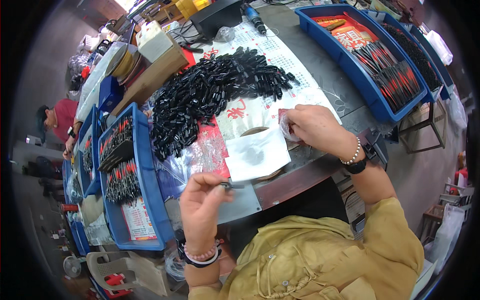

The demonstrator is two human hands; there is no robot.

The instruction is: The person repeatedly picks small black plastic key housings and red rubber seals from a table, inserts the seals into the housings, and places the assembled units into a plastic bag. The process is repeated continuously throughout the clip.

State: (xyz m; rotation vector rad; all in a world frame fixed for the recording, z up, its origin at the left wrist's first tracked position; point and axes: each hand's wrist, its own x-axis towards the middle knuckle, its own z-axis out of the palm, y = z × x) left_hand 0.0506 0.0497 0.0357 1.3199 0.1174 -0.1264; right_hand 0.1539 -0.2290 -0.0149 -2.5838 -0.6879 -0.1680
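My left hand (200, 202) is closed in a pinch at the table's near edge. Between its thumb and fingertips is a small black part with a thin dark shaft (232, 186) pointing right. My right hand (320, 131) has its fingers closed on a crumpled clear plastic wrap (286, 127) with something reddish in or under it. Between my hands lies a white paper sheet (259, 152) with a grey smudge, on top of a round object whose rim shows at its edges. Beyond it spreads a large pile of small glossy black parts (200, 95).
A long blue tray (145, 180) with bundled red-and-black pieces stands left. Another blue tray (340, 65) with similar bundles is at the far right. A blue-bodied tool (255, 20) and black box (220, 17) lie at the back. A person (65, 122) in red works far left.
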